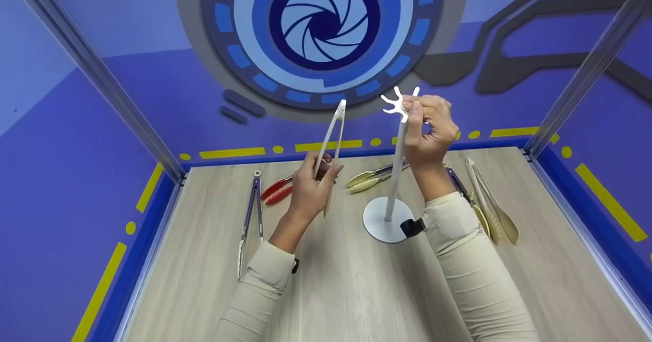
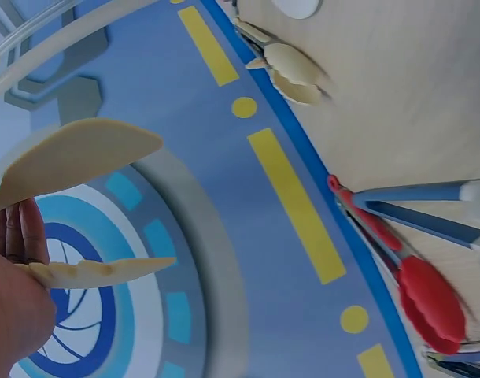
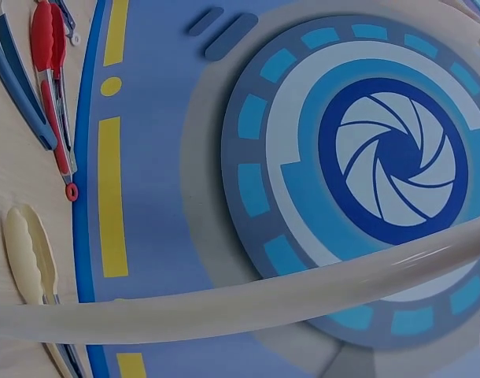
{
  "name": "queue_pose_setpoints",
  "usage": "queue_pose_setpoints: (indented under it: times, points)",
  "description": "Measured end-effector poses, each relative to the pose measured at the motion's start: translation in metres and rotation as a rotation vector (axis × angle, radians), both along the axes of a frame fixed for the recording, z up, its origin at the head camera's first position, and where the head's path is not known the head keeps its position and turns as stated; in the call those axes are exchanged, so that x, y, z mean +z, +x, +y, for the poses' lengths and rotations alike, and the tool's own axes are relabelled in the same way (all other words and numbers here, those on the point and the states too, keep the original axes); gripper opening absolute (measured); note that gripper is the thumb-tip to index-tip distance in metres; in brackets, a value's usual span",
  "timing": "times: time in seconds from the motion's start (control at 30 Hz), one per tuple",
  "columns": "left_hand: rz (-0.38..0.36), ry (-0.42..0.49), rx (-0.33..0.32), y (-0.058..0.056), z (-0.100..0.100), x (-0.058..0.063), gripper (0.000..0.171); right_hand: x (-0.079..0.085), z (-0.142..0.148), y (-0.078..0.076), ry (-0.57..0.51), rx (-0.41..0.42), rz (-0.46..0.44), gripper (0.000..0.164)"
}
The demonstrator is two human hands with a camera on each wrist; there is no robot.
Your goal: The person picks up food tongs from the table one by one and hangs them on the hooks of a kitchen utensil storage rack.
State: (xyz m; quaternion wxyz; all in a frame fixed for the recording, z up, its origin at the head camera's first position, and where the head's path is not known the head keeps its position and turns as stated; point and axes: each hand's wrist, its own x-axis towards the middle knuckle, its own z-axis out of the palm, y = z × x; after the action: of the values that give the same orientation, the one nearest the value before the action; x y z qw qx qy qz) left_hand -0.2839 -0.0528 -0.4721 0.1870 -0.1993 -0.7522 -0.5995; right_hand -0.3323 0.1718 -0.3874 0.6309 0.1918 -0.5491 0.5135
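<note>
My left hand [image 1: 311, 191] holds a pair of beige tongs [image 1: 329, 135] raised above the table, hinge end up and arms spread apart. In the left wrist view their two ends show: a broad smooth blade [image 2: 86, 153] and a narrower scalloped one [image 2: 106, 272]. To the right stands a white rack with a slim pole [image 1: 396, 171], a round base [image 1: 377, 225] and a crown of branching hooks [image 1: 395, 103]. Right at that crown, my right hand [image 1: 433, 123] grips the top of the rack between thumb and fingers. The right wrist view has the pole [image 3: 224, 319] crossing it.
Grey-blue tongs [image 1: 249, 214] lie at the left, beside red tongs [image 1: 278, 191]. Behind the rack are pale yellow tongs [image 1: 368, 179]. Dark-handled tongs [image 1: 480, 217] and another beige pair [image 1: 501, 217] lie at the right. Patterned blue walls [image 1: 153, 92] enclose the wooden table [image 1: 326, 291].
</note>
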Motion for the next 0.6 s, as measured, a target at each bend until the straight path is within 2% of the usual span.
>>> queue_pose_setpoints:
  times: [0.27, 0.6]
  points:
    - [0.012, -0.023, -0.025, -0.003, 0.013, 0.011, 0.030, 0.002, 0.000, 0.001, -0.003, -0.004, -0.006, 0.023]
    - [0.010, -0.052, -0.088, -0.009, 0.028, 0.016, 0.033, 0.001, 0.000, 0.000, 0.003, 0.002, -0.012, 0.024]
